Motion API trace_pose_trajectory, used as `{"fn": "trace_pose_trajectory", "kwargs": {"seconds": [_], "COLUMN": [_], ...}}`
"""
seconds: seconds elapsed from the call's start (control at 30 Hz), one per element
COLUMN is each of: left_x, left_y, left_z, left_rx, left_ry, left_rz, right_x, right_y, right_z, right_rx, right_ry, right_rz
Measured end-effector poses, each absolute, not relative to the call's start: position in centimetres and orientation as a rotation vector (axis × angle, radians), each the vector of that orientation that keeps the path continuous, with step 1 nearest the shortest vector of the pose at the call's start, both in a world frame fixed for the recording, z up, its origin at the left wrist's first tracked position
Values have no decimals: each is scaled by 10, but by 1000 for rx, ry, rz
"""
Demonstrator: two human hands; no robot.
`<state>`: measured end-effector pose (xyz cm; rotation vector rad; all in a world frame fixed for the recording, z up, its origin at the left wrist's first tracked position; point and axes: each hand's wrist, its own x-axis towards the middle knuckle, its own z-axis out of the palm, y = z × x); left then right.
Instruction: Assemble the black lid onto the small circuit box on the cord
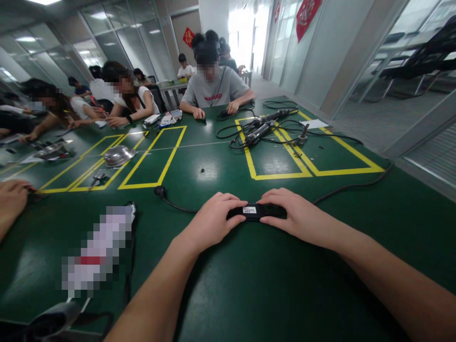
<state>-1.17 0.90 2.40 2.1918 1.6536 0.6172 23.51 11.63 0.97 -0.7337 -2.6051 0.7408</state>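
A slim black power adapter [251, 210] with a white printed label lies across the near middle of the green table, between my two hands. My left hand [217, 216] grips its left end, thumb in front and fingers behind. The right end is pinched the same way by my right hand [285, 211]. From the left side a black cord [180, 207] runs to a black plug [160, 191] on the table. Another black cable [351, 190] passes behind my right hand and curves to the table's right edge; its end is hidden by the hand.
Yellow tape frames [254, 177] mark the green table [213, 294]. Beyond them lie handheld power tools [261, 132] with tangled cords, and a metal bowl [119, 156]. A strapped, blurred-out item [103, 247] is at left. A person [215, 85] sits opposite; another person's hand [12, 202] enters from the left.
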Motion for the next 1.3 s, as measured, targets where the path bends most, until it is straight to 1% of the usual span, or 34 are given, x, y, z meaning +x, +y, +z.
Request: {"fn": "trace_pose_trajectory", "kwargs": {"seconds": [0.17, 0.33, 0.43, 0.53, 0.7, 0.77, 0.87, 0.93, 1.03, 1.2, 1.3], "left_x": [-11, -13, -15, -16, -20, -20, -18, -16, -13, -11, -12], "left_y": [7, 10, 15, 19, 11, 5, -2, -4, -6, -9, -11], "left_z": [22, 19, 14, 8, 15, 23, 33, 36, 37, 40, 40], "left_rx": [2162, 1884, 1808, 1851, 2022, 2059, 2084, 2089, 2071, 2084, 2121], "left_ry": [1645, 1596, 1757, 1972, 1970, 1972, 1896, 1887, 1850, 1769, 1755], "left_rz": [662, 852, 921, 823, 762, 652, 370, 276, 302, 335, 362], "right_x": [234, 235, 238, 241, 244, 245, 246, 247, 249, 252, 254], "right_y": [114, 115, 118, 121, 122, 121, 119, 118, 117, 113, 112], "right_z": [11, 10, 10, 11, 11, 8, 2, -3, -6, -5, -4], "right_rx": [-752, -914, -999, -964, -891, -885, -844, -792, -708, -644, -651], "right_ry": [-2643, -2638, -2598, -2594, -2632, -2612, -2574, -2537, -2560, -2556, -2565], "right_rz": [644, 781, 850, 894, 909, 930, 946, 935, 940, 818, 807]}}
